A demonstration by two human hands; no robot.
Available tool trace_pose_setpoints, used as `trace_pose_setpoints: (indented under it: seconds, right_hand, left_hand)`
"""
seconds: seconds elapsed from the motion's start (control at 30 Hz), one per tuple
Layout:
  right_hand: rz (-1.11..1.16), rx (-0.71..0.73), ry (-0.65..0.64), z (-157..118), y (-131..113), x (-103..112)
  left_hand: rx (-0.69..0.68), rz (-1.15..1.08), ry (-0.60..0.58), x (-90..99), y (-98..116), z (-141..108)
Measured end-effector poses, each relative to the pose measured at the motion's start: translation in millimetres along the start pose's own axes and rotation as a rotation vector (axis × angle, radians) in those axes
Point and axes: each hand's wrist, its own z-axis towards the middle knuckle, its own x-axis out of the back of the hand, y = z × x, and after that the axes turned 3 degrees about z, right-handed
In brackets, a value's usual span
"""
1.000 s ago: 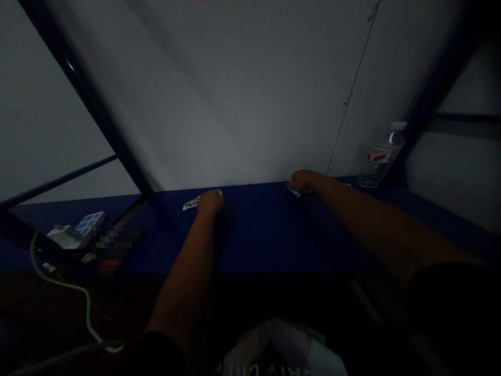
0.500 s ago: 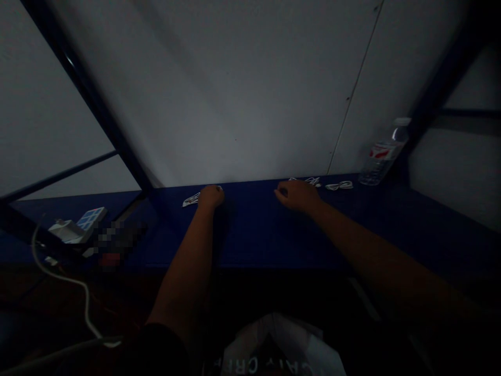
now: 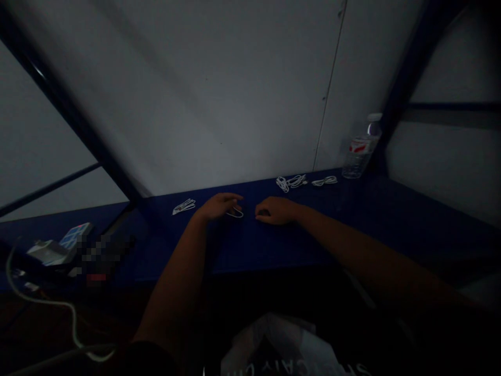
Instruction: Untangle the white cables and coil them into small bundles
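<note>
My left hand (image 3: 219,205) is over the middle of the blue shelf (image 3: 270,248), fingers bent around a white cable (image 3: 237,214), part of which loops out below the fingertips. Just to its right, my right hand (image 3: 277,210) is closed, thumb and fingers curled toward each other. Whether anything is pinched in it cannot be made out in the dim light. A folded white cable bundle (image 3: 183,207) lies left of my left hand. Behind my right hand lie a tangled white cable bundle (image 3: 291,181) and a smaller coiled cable (image 3: 324,181).
A clear plastic bottle (image 3: 360,151) with a red and white label stands against the wall at the right. On the left are a blue metal post (image 3: 74,109), a white charger block (image 3: 49,252), a blue-and-white box (image 3: 76,236) and a hanging white cord (image 3: 74,318).
My left hand has moved right, off the left bundle, and now has a cable loop showing. My right hand has come left and nearer, uncovering the tangled bundle. The view has shifted right.
</note>
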Motion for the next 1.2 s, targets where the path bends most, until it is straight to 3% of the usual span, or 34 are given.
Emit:
trace_pose_setpoints:
  seconds: [0.07, 0.13, 0.2, 0.33, 0.53, 0.73, 0.97, 1.07, 1.2]
  right_hand:
    - [0.007, -0.015, 0.011, -1, 2, 1]
    - [0.016, -0.063, 0.053, -2, 7, 3]
    - [0.02, -0.106, 0.102, -4, 13, 3]
    - [0.026, -0.095, 0.192, -6, 17, 2]
    - [0.076, 0.003, 0.166, -1, 9, -7]
    - [0.069, -0.015, 0.077, 7, 5, -11]
    - [0.058, -0.148, 0.09, 1, 11, -5]
    - [0.065, -0.147, 0.102, -1, 15, -2]
    - [0.078, -0.068, 0.066, -2, 16, -1]
  left_hand:
    - [-0.047, -0.032, 0.131, -0.9, 2, 0]
    - [0.052, 0.115, 0.333, 3.8, -5, 2]
    - [0.191, 0.265, 0.419, 11.5, -17, 4]
    - [0.348, 0.325, 0.317, 18.4, -33, 6]
    - [0.21, 0.013, -0.014, -10.0, -14, 8]
    - [0.07, -0.083, -0.086, -23.7, -3, 6]
    - [0.096, -0.045, -0.031, -24.8, -1, 6]
    - [0.114, 0.123, 0.052, -25.6, 0, 4]
    - [-0.043, 0.143, -0.052, -30.6, 2, 3]
